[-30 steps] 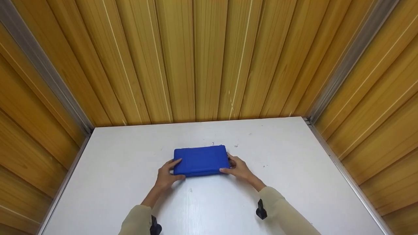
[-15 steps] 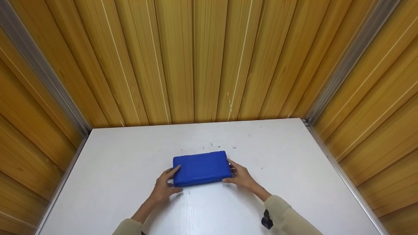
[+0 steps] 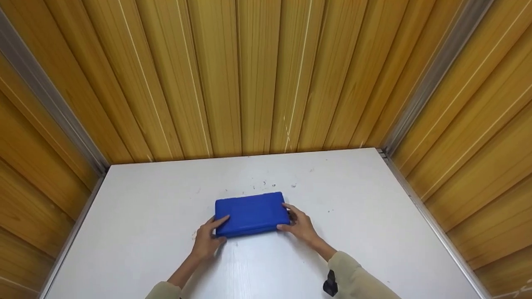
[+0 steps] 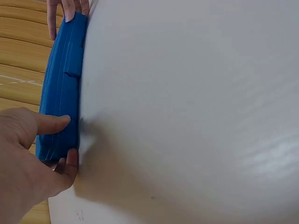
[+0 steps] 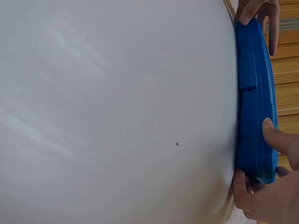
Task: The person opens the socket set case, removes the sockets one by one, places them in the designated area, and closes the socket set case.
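Note:
A flat blue case (image 3: 251,214) with rounded corners lies on the white table, its left end a little nearer the person. Its front side carries a raised latch-like tab (image 4: 74,59), plain in the left wrist view. My left hand (image 3: 204,241) grips the left end, one finger on top and the thumb at the front corner. At the right end my right hand (image 3: 302,226) holds the case, thumb on the front edge and fingers round the side. In the right wrist view the right hand (image 5: 271,196) has fingertips low at the end of the case.
The white tabletop (image 3: 158,199) spreads round the case, with small dark marks (image 3: 273,185) behind it. Yellow wood-look panels (image 3: 257,83) wall the back and both sides, with grey metal posts (image 3: 436,74) in the corners.
The case has come toward the person and turned slightly, its left end now nearer. Both hands have moved along with it, mostly in the first half second.

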`<move>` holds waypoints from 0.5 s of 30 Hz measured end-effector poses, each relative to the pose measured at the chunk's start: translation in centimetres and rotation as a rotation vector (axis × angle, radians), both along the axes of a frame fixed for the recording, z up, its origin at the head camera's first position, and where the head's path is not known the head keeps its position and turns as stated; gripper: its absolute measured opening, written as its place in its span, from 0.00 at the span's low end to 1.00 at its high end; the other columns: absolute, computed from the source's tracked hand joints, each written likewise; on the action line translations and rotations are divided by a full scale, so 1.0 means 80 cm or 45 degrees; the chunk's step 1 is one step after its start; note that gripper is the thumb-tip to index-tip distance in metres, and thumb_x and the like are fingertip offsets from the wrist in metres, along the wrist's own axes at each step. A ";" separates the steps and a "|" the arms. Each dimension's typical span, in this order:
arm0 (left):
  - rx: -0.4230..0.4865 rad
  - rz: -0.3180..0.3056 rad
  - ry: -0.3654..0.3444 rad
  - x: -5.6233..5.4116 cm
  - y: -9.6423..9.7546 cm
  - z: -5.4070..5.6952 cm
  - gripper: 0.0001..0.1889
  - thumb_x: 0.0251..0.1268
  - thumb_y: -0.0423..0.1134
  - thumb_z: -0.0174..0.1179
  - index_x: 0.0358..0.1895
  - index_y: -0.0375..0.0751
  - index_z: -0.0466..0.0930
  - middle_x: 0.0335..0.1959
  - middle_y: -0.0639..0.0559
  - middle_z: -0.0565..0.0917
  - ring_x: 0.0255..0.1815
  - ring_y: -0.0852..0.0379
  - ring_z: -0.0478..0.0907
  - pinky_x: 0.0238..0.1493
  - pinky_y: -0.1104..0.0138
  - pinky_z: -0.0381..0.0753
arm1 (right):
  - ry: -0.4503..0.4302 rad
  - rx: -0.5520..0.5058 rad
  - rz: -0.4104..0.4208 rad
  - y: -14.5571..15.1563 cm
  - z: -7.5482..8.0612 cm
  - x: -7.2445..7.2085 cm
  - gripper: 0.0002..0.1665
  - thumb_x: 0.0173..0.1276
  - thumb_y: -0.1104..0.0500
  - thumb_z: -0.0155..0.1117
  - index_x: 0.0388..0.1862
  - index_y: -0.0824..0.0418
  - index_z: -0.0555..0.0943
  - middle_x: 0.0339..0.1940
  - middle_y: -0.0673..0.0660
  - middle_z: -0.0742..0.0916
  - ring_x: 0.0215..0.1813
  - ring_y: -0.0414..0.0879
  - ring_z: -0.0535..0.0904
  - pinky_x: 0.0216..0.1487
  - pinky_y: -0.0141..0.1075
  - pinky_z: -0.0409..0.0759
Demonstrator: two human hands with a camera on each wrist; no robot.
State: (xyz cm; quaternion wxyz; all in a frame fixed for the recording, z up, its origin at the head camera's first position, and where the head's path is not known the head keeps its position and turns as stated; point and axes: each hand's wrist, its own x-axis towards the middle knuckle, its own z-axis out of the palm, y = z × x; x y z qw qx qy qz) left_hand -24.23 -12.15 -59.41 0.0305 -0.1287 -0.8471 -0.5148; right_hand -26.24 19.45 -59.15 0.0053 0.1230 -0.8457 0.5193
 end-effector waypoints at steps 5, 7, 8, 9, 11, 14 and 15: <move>0.025 -0.036 0.010 0.005 -0.007 0.005 0.30 0.55 0.16 0.65 0.65 0.32 0.79 0.69 0.14 0.65 0.67 0.21 0.71 0.59 0.46 0.82 | -0.087 -0.055 -0.033 -0.003 0.006 0.005 0.38 0.63 0.62 0.76 0.70 0.70 0.73 0.64 0.77 0.79 0.63 0.70 0.79 0.62 0.56 0.81; 0.036 -0.049 0.007 0.006 -0.008 0.007 0.30 0.57 0.17 0.65 0.66 0.30 0.77 0.68 0.15 0.66 0.65 0.22 0.73 0.58 0.48 0.83 | -0.132 -0.087 -0.055 -0.004 0.011 0.005 0.36 0.65 0.62 0.74 0.70 0.69 0.73 0.65 0.76 0.79 0.61 0.68 0.80 0.59 0.53 0.84; 0.042 -0.047 -0.001 0.006 -0.008 0.009 0.30 0.57 0.17 0.66 0.67 0.29 0.76 0.68 0.16 0.67 0.64 0.22 0.75 0.56 0.49 0.84 | -0.152 -0.099 -0.066 -0.004 0.014 0.005 0.36 0.65 0.62 0.74 0.70 0.69 0.73 0.65 0.76 0.79 0.61 0.68 0.81 0.57 0.52 0.84; 0.035 -0.038 -0.002 0.006 -0.008 0.010 0.31 0.56 0.18 0.67 0.67 0.28 0.75 0.67 0.16 0.69 0.62 0.23 0.76 0.54 0.50 0.85 | -0.165 -0.102 -0.073 -0.005 0.017 0.004 0.36 0.66 0.62 0.74 0.70 0.69 0.74 0.64 0.76 0.79 0.59 0.67 0.82 0.55 0.50 0.85; 0.008 -0.004 -0.001 0.006 -0.006 0.013 0.34 0.53 0.19 0.70 0.68 0.28 0.74 0.66 0.18 0.71 0.59 0.26 0.79 0.52 0.51 0.86 | -0.192 -0.099 -0.085 -0.006 0.024 0.003 0.35 0.66 0.61 0.74 0.70 0.68 0.75 0.64 0.75 0.79 0.57 0.65 0.82 0.52 0.48 0.86; -0.042 0.071 -0.004 0.006 -0.002 0.016 0.40 0.46 0.20 0.75 0.69 0.30 0.73 0.64 0.20 0.71 0.56 0.29 0.80 0.52 0.49 0.86 | -0.217 -0.071 -0.107 -0.008 0.033 0.000 0.35 0.66 0.59 0.75 0.70 0.67 0.76 0.64 0.74 0.80 0.57 0.61 0.82 0.51 0.46 0.86; -0.062 0.090 -0.004 0.006 -0.001 0.016 0.41 0.45 0.20 0.76 0.69 0.31 0.73 0.64 0.21 0.70 0.57 0.30 0.80 0.53 0.49 0.86 | -0.235 -0.075 -0.117 -0.008 0.036 0.000 0.35 0.65 0.59 0.75 0.69 0.66 0.76 0.64 0.72 0.81 0.57 0.61 0.82 0.51 0.46 0.86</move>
